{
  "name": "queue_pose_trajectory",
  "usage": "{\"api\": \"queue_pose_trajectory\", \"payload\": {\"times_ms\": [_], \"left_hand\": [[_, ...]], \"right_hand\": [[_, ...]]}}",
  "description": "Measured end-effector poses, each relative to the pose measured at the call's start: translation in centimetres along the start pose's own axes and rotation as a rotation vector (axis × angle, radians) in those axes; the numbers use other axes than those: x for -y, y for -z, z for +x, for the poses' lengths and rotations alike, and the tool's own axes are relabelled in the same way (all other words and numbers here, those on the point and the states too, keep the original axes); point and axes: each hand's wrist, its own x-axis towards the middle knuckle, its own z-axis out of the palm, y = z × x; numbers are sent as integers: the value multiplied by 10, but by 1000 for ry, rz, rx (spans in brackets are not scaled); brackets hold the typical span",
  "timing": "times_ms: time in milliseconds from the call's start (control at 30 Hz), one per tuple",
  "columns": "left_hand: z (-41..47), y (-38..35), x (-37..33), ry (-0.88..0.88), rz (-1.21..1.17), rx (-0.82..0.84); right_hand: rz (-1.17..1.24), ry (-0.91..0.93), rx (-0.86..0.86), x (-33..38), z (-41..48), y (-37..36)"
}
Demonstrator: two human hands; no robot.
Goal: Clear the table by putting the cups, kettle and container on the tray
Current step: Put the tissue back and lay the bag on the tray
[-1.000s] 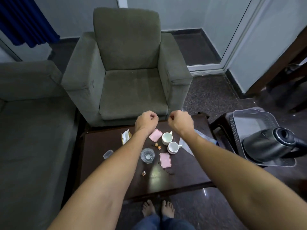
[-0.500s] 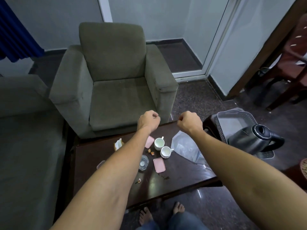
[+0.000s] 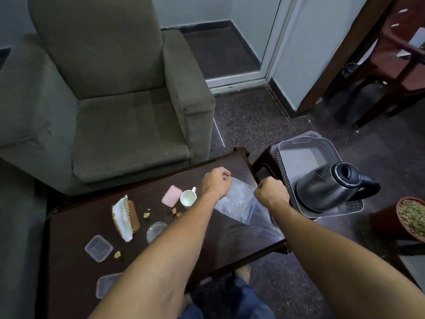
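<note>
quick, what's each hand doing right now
Left hand: closed on the plastic bag edge.
Right hand: closed on the bag too.

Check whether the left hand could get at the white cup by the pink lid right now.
Probably yes, once it lets go. The white cup stands just beside the left hand, with bare table around it, but that hand seems closed on the clear plastic bag.

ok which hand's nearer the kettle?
Right. The right hand is beside the tray holding the kettle; the left hand is farther away, near the white cup.
</note>
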Motion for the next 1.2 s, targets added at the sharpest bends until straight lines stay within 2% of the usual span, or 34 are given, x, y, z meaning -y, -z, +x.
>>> {"api": "queue_pose_trajectory", "payload": {"times_ms": [167,400,700,900,1033,1200], "left_hand": [[43,-72,5,4,46,31],[108,-158,7,-9,125,84],[157,-218,22,-90,318,178],[165,-226,24,-58,419,227],[164,-209,17,-47,317,243],[160,-153,7,-7,-15,128]], "right_hand": [[16,-128,141,-55,49,-48],[-3,-144,262,-97,95,-94],[67,-78,181,-91,145,-120],[119,-91,156,-96,153,-131],[287,-60,160,-97,154,-128],[510,70,151,-68,145,-101]]}}
